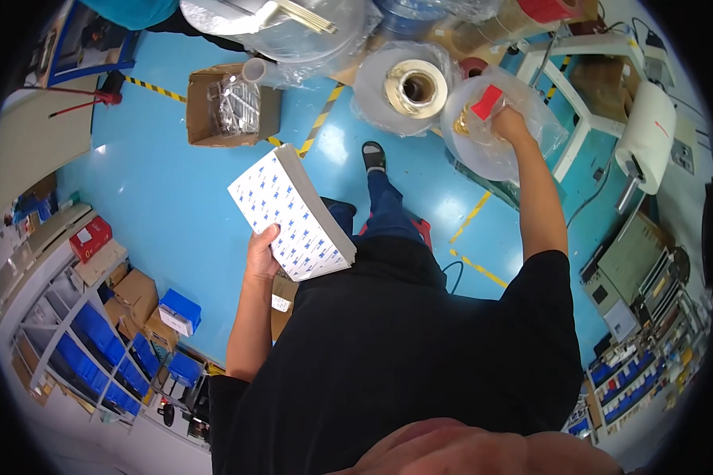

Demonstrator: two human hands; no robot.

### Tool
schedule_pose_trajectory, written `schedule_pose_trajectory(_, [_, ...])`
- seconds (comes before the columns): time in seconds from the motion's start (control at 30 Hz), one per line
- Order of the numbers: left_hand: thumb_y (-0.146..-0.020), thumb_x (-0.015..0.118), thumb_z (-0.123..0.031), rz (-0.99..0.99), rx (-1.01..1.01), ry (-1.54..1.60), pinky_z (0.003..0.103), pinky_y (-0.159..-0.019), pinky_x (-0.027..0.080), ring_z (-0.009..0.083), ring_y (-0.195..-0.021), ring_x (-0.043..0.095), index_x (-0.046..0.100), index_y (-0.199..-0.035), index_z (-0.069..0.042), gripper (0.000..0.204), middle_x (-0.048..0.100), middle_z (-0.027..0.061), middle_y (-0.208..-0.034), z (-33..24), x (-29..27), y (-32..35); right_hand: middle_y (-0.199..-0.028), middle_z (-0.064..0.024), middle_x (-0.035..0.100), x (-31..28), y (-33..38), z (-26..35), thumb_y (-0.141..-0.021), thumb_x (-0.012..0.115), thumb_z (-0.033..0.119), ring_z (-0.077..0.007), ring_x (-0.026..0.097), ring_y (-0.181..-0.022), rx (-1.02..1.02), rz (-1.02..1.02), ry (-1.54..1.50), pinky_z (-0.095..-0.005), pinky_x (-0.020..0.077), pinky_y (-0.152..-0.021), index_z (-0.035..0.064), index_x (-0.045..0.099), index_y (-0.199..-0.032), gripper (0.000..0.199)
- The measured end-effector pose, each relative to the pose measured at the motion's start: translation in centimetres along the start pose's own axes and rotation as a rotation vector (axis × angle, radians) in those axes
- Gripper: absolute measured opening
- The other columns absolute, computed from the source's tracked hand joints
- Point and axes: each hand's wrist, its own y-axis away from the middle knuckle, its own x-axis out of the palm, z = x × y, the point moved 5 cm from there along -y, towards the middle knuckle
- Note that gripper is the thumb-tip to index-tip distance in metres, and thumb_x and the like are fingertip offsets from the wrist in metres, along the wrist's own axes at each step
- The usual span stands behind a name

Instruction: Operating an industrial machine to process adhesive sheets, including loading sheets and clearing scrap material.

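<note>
A thick stack of white sheets with a repeating blue print [289, 218] is tilted in front of my body. My left hand [263, 253] is closed on its lower left edge, thumb on top and fingers hidden beneath. On the far right, my right hand [508, 125] reaches to a large roll wrapped in clear plastic [483, 154]. That hand looks closed at the wrap, but what its fingers hold is hidden. A red patch [485, 103] shows right beside its fingers. Another plastic-wrapped roll with a cardboard core [414, 89] stands to its left.
An open cardboard box [206, 131] with clear plastic inside stands on the blue floor at the far left. Nearby is a large wrapped roll [301, 39]. A white frame [590, 119] carries a white film roll [647, 138] on the right. Shelving with blue bins [95, 332] lines the left.
</note>
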Motion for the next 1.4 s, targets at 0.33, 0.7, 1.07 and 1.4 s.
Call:
schedule_pose_trajectory(0.33, [-0.074,0.072,-0.023,0.018,0.078,0.025,0.04,-0.092,0.048,0.0295,-0.105,0.059,0.041,-0.129,0.004,0.068,0.057,0.0167,-0.119,-0.8,-1.6,2.5,-0.14,-0.0097,0.041,-0.5,3.2,-0.4,-0.088,0.045,0.039,-0.0294,0.037,-0.129,-0.085,-0.275,0.292,-0.0393,0.0293,-0.108,0.0119,0.04,-0.136,0.055])
schedule_pose_trajectory(0.7, [-0.073,0.073,-0.018,0.144,0.041,0.091,0.039,-0.092,0.048,0.0285,-0.105,0.059,0.039,-0.129,0.003,0.069,0.056,0.0153,-0.118,-1.2,0.1,0.0,-0.096,-0.0189,0.065,0.3,7.1,-6.4,-0.074,0.063,0.023,-0.0362,0.063,-0.09,0.333,-0.304,0.152,-0.0415,0.0512,-0.078,0.0041,0.065,-0.099,0.031])
schedule_pose_trajectory(1.07, [-0.073,0.073,-0.017,0.342,0.001,0.064,0.039,-0.091,0.049,0.0291,-0.106,0.059,0.043,-0.128,0.003,0.065,0.057,0.0159,-0.119,-2.2,4.9,-0.9,-0.079,-0.0159,0.066,-3.9,15.8,-4.0,-0.077,0.065,0.018,-0.0259,0.063,-0.07,0.323,-0.6,-0.52,-0.0361,0.0496,-0.066,-0.0009,0.064,-0.089,0.023])
schedule_pose_trajectory(1.4, [-0.074,0.072,-0.022,0.618,-0.072,0.124,0.04,-0.094,0.047,0.0289,-0.106,0.059,0.043,-0.128,0.004,0.066,0.058,0.0172,-0.12,-0.5,9.4,-0.5,-0.076,-0.0006,0.061,-7.4,20.7,17.8,-0.087,0.061,0.018,-0.0085,0.057,-0.064,-0.022,-0.347,-1.158,-0.0239,0.0478,-0.059,0.0053,0.064,-0.092,0.014])
